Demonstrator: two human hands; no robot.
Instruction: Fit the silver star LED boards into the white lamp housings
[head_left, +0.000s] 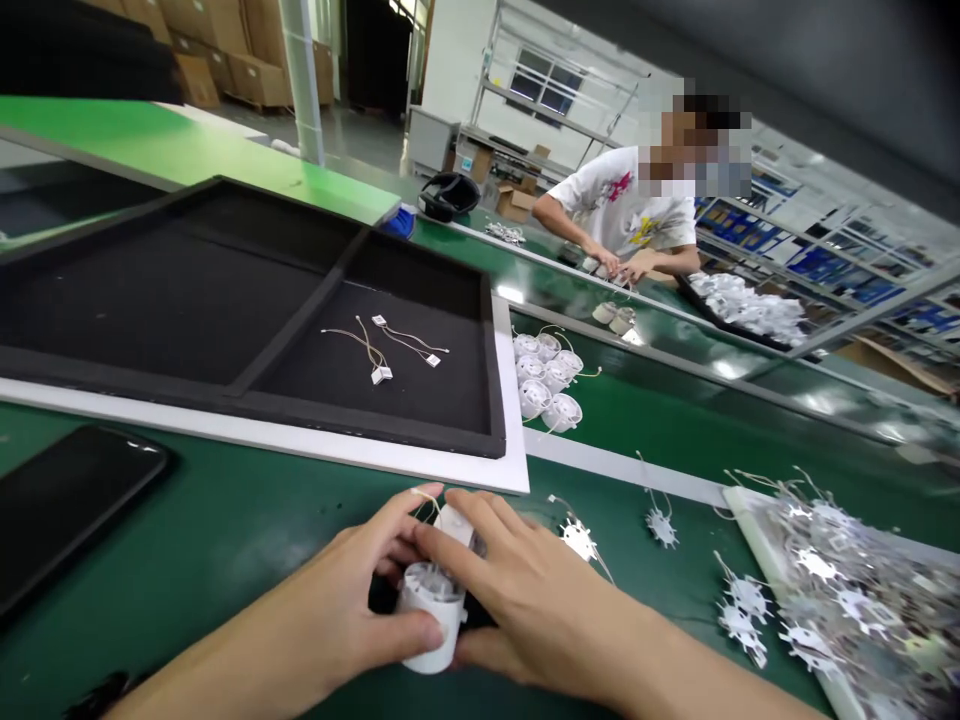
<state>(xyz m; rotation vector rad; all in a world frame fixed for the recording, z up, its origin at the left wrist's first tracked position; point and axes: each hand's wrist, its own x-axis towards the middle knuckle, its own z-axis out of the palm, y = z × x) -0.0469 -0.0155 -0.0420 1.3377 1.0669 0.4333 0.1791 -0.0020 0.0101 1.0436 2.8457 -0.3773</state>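
In front of me on the green table, a white cylindrical plastic housing (pixel 433 625) stands with its ribbed open end upward. My left hand (pixel 349 590) is closed around its left side, thumb against the front. My right hand (pixel 529 575) curls in from the right, with its thumb by the lower right side. Its fingers bend over a second white part (pixel 454 522) just behind, which they partly hide. A thin pale wire sticks up by my left fingertips. Right of my hand lies a silvery star-shaped board (pixel 577 540) with wires.
Several white housings (pixel 534 398) cluster beside a black divided tray (pixel 412 430) holding small wired connectors (pixel 381 375). At right, a white tray (pixel 757 545) is heaped with star-shaped boards (pixel 847 600). A black phone (pixel 75 500) lies left. Across the line a co-worker (pixel 626 215) handles white parts.
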